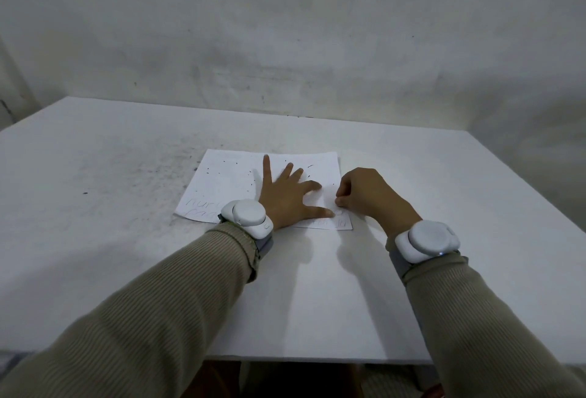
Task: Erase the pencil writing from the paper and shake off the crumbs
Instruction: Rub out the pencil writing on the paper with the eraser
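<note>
Paper (228, 175) lies flat on the white table (95, 264), out past the middle and near the wall (285, 33). The left hand (285, 199) is open. It presses down on the paper with its fingers spread wide. The right hand (364, 194) is just beside it, at the near right part of the paper. Its fingers are curled in tight and the tips point down at the sheet. I cannot tell if they hold something.

Pencil writing (196, 207) shows at the near left corner, and some more at the near right edge. Small dark crumbs (207, 171) dot the far part of the paper. More dark bits lie on the table to the left. Each wrist has a white band, and both arms have tan sleeves (158, 318).
</note>
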`<state>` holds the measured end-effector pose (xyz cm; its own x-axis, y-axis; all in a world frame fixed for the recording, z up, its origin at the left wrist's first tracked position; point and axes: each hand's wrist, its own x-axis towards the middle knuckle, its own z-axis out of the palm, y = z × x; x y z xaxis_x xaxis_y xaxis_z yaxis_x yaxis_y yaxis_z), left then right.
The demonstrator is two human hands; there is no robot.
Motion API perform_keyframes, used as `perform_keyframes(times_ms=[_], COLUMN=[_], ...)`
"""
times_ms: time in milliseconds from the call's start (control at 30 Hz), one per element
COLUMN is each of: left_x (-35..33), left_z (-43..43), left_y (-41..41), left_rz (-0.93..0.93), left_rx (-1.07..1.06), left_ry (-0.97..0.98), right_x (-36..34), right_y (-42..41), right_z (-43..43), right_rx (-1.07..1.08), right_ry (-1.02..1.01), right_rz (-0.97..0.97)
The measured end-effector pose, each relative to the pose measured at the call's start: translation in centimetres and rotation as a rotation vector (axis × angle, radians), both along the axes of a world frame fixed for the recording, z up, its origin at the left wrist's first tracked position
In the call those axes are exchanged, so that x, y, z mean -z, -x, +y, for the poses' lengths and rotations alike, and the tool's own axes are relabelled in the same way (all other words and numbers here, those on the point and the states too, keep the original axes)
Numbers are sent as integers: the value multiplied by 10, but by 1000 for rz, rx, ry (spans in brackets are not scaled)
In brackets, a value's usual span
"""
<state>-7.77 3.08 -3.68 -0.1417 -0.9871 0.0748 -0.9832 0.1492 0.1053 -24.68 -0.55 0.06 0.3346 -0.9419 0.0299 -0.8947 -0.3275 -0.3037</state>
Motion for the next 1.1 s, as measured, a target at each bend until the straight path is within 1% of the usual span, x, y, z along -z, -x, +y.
perform_keyframes(times_ms=[100, 167, 333, 433, 500, 567, 633, 667, 800, 867, 967, 1033, 1100], left_x=[3, 4, 5, 6, 5, 3, -1, -2, -2, -1, 0, 0, 0], left_z=[8, 13, 19, 22, 23, 25, 27, 27, 25, 24, 24, 23, 22], left_y=[2, 3, 2, 4, 6, 6, 7, 7, 7, 7, 7, 7, 7], left_rz=[61, 98, 94, 96, 106, 143, 164, 165, 156, 152, 146, 150, 147], left_rx=[48, 37, 1, -30, -55, -76, -88, -93, -102, -107, -109, -109, -113], left_ry=[43, -2, -98, -134, -164, -202, -234, -245, -258, -256, -254, -268, -270], right_x=[0, 0, 0, 2, 2, -1, -4, -3, 8, 10, 3, -1, 0], right_y=[3, 5, 10, 14, 15, 15, 15, 14, 15, 16, 17, 18, 18], right_z=[4, 6, 13, 21, 26, 30, 30, 29, 22, 21, 23, 24, 21], right_rx=[14, 27, 25, 27, 0, -34, -57, -60, 7, 22, -17, -40, -22], right_ry=[3, 4, 8, 28, -5, -82, -140, -138, 35, 59, -69, -155, -135], right_rz=[-74, -107, -105, -142, -164, -173, -152, -142, -169, -185, -197, -165, -163])
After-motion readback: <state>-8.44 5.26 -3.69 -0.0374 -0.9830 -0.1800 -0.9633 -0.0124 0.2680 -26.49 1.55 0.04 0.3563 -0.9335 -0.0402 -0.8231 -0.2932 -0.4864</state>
